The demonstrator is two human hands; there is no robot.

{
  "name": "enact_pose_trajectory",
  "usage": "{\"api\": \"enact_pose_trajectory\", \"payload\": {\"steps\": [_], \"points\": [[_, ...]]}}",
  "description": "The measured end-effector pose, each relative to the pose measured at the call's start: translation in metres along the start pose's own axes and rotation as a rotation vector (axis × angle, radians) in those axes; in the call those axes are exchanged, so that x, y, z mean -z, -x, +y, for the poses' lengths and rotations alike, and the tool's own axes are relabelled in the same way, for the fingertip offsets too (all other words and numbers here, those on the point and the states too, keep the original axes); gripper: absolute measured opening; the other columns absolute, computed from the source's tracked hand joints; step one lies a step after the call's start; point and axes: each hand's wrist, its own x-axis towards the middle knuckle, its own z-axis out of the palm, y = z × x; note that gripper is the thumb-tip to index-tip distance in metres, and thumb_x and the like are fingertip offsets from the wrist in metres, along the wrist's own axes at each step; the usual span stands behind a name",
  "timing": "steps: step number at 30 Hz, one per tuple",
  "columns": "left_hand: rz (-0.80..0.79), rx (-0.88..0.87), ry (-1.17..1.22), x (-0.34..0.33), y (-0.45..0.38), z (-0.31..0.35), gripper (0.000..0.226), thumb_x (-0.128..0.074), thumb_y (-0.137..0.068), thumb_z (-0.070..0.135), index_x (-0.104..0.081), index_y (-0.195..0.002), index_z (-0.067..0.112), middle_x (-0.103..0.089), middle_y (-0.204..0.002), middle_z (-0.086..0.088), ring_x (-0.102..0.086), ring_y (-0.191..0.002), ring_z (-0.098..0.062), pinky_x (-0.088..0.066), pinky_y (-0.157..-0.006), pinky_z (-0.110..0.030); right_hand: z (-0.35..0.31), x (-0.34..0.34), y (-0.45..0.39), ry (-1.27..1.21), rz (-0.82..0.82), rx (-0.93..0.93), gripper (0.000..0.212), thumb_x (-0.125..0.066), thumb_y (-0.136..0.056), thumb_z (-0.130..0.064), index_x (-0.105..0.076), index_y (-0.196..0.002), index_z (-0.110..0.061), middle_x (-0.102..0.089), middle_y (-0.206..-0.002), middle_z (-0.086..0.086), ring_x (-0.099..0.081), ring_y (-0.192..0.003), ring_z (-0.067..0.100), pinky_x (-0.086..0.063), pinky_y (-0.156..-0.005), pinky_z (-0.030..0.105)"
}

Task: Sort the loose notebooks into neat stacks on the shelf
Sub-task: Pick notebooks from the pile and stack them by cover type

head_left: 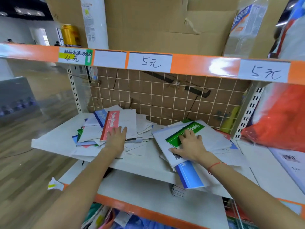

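Note:
Two loose heaps of notebooks lie on the white shelf (54, 142). On the left heap the top book is white with a red spine strip (112, 123); my left hand (116, 138) rests flat on its lower part, fingers straight. On the right heap a notebook with a green strip (184, 133) lies uppermost. My right hand (189, 146) presses on it with spread fingers, thumb stretched left over the white cover (166, 147) beneath. A blue-striped notebook (189, 176) sticks out over the shelf's front edge below that hand.
A wire grid (165, 96) backed by cardboard closes the rear. The orange shelf rail (198, 65) above carries handwritten price labels. A red and white bag (280, 116) fills the right side. More stationery lies under the lower orange rail (140, 210).

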Motion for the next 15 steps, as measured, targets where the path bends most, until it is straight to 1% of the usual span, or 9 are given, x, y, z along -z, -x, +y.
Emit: {"api": "enact_pose_trajectory", "payload": {"steps": [3, 5, 7, 8, 10, 12, 15], "points": [[-0.010, 0.005, 0.012, 0.000, 0.002, -0.006, 0.075, -0.049, -0.089, 0.001, -0.009, -0.150, 0.016, -0.015, -0.155, -0.010, -0.015, -0.139, -0.040, -0.013, -0.115, -0.050, -0.006, -0.003, 0.000, -0.074, -0.089, -0.056, 0.075, -0.041, -0.084, -0.070, -0.042, -0.131, -0.010, -0.032, -0.142, 0.014, -0.026, -0.134, 0.032, -0.022, -0.108, 0.057], [-0.007, -0.005, 0.014, 0.002, 0.003, -0.009, 0.074, -0.048, -0.089, 0.000, -0.010, -0.150, 0.016, -0.018, -0.154, -0.009, -0.021, -0.137, -0.039, -0.017, -0.113, -0.050, -0.006, -0.002, 0.000, -0.056, -0.118, -0.044, 0.073, -0.039, -0.088, -0.066, -0.039, -0.132, -0.009, -0.035, -0.143, 0.014, -0.027, -0.135, 0.031, -0.023, -0.107, 0.056], [0.008, -0.028, -0.012, 0.004, 0.003, -0.012, 0.072, -0.046, -0.089, 0.001, -0.010, -0.150, 0.016, -0.023, -0.151, -0.007, -0.030, -0.132, -0.035, -0.025, -0.109, -0.047, -0.004, 0.002, 0.000, -0.034, -0.120, -0.030, 0.069, -0.039, -0.090, -0.062, -0.038, -0.132, -0.007, -0.041, -0.138, 0.015, -0.036, -0.129, 0.030, -0.033, -0.103, 0.052], [0.011, -0.039, -0.026, 0.006, 0.002, -0.014, 0.072, -0.046, -0.090, 0.002, -0.009, -0.150, 0.016, -0.025, -0.151, -0.006, -0.033, -0.130, -0.034, -0.027, -0.108, -0.046, -0.003, 0.005, 0.000, -0.025, -0.124, -0.022, 0.069, -0.039, -0.092, -0.060, -0.035, -0.136, -0.006, -0.043, -0.137, 0.016, -0.040, -0.125, 0.031, -0.037, -0.099, 0.050], [0.001, -0.057, -0.052, 0.008, 0.001, -0.016, 0.071, -0.044, -0.092, 0.003, -0.007, -0.151, 0.017, -0.027, -0.150, -0.007, -0.037, -0.128, -0.034, -0.027, -0.106, -0.046, -0.002, 0.008, 0.002, -0.015, -0.134, -0.006, 0.072, -0.037, -0.096, -0.054, -0.021, -0.145, -0.003, -0.045, -0.134, 0.020, -0.045, -0.120, 0.035, -0.043, -0.094, 0.047], [-0.008, -0.068, -0.064, 0.009, 0.000, -0.017, 0.068, -0.042, -0.094, 0.006, -0.006, -0.151, 0.017, -0.028, -0.149, -0.007, -0.036, -0.128, -0.035, -0.026, -0.106, -0.049, -0.004, 0.011, 0.004, -0.013, -0.142, 0.009, 0.072, -0.037, -0.097, -0.047, -0.011, -0.148, -0.002, -0.047, -0.130, 0.024, -0.048, -0.115, 0.037, -0.046, -0.089, 0.044], [0.001, -0.079, -0.071, 0.012, 0.002, -0.015, 0.060, -0.040, -0.096, 0.014, -0.012, -0.150, 0.017, -0.028, -0.147, -0.007, -0.032, -0.127, -0.037, -0.027, -0.106, -0.052, -0.008, 0.017, 0.006, 0.006, -0.154, 0.057, 0.071, -0.044, -0.095, -0.033, -0.009, -0.148, -0.001, -0.050, -0.124, 0.024, -0.053, -0.107, 0.037, -0.047, -0.086, 0.043]]}}
